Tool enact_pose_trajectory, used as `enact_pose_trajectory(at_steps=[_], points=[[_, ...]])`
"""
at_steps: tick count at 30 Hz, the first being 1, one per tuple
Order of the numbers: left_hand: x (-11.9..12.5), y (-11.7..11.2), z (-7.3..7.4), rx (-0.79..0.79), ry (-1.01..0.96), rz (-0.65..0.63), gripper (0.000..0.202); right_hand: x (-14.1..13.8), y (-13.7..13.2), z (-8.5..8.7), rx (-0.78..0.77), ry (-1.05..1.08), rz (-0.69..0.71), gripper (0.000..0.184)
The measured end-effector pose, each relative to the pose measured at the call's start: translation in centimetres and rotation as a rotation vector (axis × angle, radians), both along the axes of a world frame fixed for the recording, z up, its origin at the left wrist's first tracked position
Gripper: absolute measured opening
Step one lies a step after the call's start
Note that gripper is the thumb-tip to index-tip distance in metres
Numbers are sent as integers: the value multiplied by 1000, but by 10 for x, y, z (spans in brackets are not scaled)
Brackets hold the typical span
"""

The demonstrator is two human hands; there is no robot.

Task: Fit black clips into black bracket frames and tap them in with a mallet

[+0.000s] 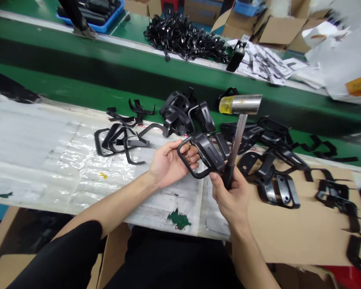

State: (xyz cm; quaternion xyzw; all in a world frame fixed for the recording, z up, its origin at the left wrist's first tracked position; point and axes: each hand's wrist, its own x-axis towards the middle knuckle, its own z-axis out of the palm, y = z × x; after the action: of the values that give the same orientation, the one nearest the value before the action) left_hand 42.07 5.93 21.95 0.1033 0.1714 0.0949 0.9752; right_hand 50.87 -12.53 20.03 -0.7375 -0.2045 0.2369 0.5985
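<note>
My left hand (170,162) is closed round a black plastic bracket (203,156), which it holds just above the bench. My right hand (231,194) grips the handle of a small mallet (240,105) with a metal head and a yellow end cap. The mallet stands nearly upright and its head is above the bracket. The thumb of my right hand also touches the bracket's lower edge.
Loose black brackets (267,168) lie to the right on cardboard, and thin black frames (120,140) lie to the left on plastic sheet. Beyond runs a green conveyor belt (78,60) with a heap of black straps (186,38), paper slips and cardboard boxes (276,28).
</note>
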Motion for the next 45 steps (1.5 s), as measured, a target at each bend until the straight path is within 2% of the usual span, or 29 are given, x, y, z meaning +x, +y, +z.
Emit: enact_pose_trajectory(at_steps=[6, 10, 13, 15, 17, 21, 25, 27, 32, 36, 39, 42, 45], points=[[6, 3, -12, 90, 52, -45, 41, 5, 4, 0, 10, -66, -31, 32], [10, 2, -20, -31, 116, -44, 40, 3, 5, -1, 3, -100, -57, 31], [12, -2, -22, -135, 95, -9, 43, 0, 5, -5, 13, -98, -65, 28], [12, -3, -20, -152, 74, 20, 46, -3, 4, -7, 18, -83, -63, 27], [11, -2, -17, -98, 55, 44, 48, -5, 3, -11, 17, -58, -48, 26], [5, 2, -8, 108, -18, 61, 50, -8, 2, -18, 3, -30, -16, 26], [1, 7, -4, 240, 6, 58, 50, -11, 3, -20, -6, -22, 5, 28], [1, 8, -6, 241, 3, 38, 49, -12, 4, -19, -6, -10, 23, 27], [6, 3, -14, 91, 12, -6, 48, -10, 5, -14, -30, -34, -17, 28], [10, -11, -22, 118, 50, -18, 45, -7, 7, -9, -36, -43, -83, 32], [11, -16, -29, 337, 66, 26, 41, -5, 7, -6, -35, -56, -104, 34], [8, -14, -34, 726, 98, -17, 43, -1, 5, -2, -32, -138, -124, 32], [2, -8, -33, 1136, 221, -83, 37, 3, 1, 2, -27, -262, -136, 27]])
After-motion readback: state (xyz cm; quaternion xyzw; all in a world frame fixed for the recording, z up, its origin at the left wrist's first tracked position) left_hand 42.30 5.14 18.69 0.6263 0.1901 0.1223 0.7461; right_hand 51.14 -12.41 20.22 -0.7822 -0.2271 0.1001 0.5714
